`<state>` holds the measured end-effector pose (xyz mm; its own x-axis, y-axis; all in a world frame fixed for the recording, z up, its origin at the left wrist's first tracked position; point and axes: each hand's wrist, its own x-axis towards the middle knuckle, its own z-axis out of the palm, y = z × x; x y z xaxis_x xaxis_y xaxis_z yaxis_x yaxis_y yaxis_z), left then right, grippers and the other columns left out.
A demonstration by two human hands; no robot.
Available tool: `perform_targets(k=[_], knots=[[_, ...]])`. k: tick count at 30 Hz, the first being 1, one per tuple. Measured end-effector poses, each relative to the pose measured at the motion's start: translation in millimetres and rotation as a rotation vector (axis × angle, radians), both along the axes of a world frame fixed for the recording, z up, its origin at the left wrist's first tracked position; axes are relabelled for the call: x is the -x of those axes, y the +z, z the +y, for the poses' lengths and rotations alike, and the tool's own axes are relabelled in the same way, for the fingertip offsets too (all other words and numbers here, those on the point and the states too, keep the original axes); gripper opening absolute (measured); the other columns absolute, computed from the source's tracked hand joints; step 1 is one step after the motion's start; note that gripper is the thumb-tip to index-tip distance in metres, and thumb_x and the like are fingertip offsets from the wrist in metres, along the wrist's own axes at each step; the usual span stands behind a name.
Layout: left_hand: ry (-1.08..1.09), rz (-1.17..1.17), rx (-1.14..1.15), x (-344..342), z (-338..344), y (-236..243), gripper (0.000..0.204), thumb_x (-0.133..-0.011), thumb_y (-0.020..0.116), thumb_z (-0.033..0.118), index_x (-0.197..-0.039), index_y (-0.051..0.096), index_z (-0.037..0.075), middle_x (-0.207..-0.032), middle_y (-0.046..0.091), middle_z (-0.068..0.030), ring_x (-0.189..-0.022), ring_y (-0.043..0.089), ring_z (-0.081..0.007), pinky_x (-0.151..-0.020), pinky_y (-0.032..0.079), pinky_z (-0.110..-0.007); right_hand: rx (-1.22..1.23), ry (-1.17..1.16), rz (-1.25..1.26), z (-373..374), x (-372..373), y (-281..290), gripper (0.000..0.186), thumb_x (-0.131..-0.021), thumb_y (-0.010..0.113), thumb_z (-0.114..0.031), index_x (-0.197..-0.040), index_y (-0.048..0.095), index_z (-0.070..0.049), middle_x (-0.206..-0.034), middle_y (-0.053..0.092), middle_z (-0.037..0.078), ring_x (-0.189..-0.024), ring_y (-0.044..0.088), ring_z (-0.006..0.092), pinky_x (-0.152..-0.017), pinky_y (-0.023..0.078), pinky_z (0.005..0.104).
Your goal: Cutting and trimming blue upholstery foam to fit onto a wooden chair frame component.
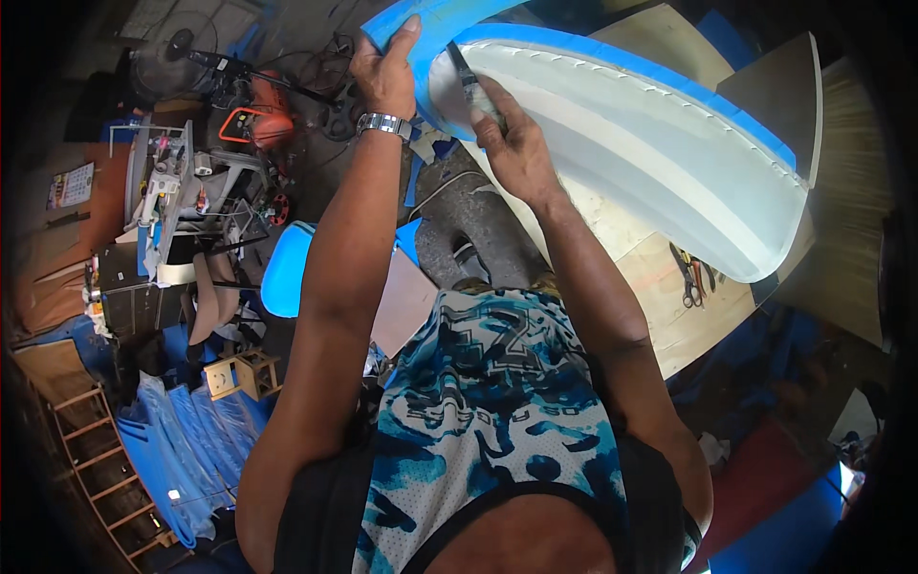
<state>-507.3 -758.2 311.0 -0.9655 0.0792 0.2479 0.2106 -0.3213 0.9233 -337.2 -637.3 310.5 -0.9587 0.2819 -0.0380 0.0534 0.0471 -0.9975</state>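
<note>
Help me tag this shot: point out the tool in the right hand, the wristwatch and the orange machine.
Tool (pixel 463 69): head view, on its dark blade.
Wristwatch (pixel 384 123): head view, on its metal band.
Orange machine (pixel 272 113): head view, on its rounded body.

Cluttered wkshp, ply bench w/ hand tools, orange machine, ladder

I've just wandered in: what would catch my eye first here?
The big white shell at upper right, edged in blue. At its left end, the left hand grips a blue band while the right hand holds a tool. Next, the orange machine, upper left.
</note>
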Motion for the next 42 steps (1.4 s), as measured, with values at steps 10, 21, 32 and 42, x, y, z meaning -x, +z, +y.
perform_targets(k=[10, 21, 32, 42], knots=[[0.041, 0.025, 0.116, 43, 9, 27, 0.030, -0.087, 0.078, 0.013, -0.114, 0.069, 0.003, -0.110, 0.071, -0.0055, -0.100, 0.066, -0.0162, -0.092, 0.051, -0.034, -0.042, 0.002, -0.040, 7, 48, 27, 0.052, -0.099, 0.060, -0.027, -0.146, 0.050, -0.007, -0.088, 0.069, 0.023, -0.077, 0.069, 0.0299, -0.077, 0.053, 0.0393], [0.168, 0.044, 0.344, 36, 19, 46, 0.023, -0.089, 0.074, 0.008, -0.110, 0.069, 0.000, -0.101, 0.070, -0.0009, -0.089, 0.063, -0.0116, -0.082, 0.050, -0.028, -0.098, -0.056, -0.030, 6, 48, 44, 0.050, -0.097, 0.059, -0.026, -0.142, 0.053, -0.005, -0.091, 0.070, 0.030, -0.091, 0.072, 0.0403, -0.082, 0.055, 0.0433], [0.231, 0.096, 0.519, 13, 13, 67, 0.031, -0.092, 0.071, 0.016, -0.117, 0.068, -0.002, -0.107, 0.071, -0.0063, -0.095, 0.063, -0.0176, -0.089, 0.048, -0.034, -0.186, -0.045, 0.051, -3, 1, 39, 0.047, -0.098, 0.060, -0.023, -0.140, 0.055, -0.003, -0.110, 0.069, 0.026, -0.100, 0.068, 0.0343, -0.091, 0.052, 0.0411], [0.187, 0.134, 0.475, 13, 9, 65, 0.037, -0.092, 0.070, 0.017, -0.123, 0.066, -0.003, -0.115, 0.070, -0.0075, -0.103, 0.063, -0.0188, -0.094, 0.047, -0.035, -0.253, 0.023, -0.055, 0, 11, 49, 0.047, -0.099, 0.059, -0.026, -0.142, 0.054, -0.009, -0.111, 0.070, 0.025, -0.091, 0.071, 0.0351, -0.086, 0.054, 0.0411]])
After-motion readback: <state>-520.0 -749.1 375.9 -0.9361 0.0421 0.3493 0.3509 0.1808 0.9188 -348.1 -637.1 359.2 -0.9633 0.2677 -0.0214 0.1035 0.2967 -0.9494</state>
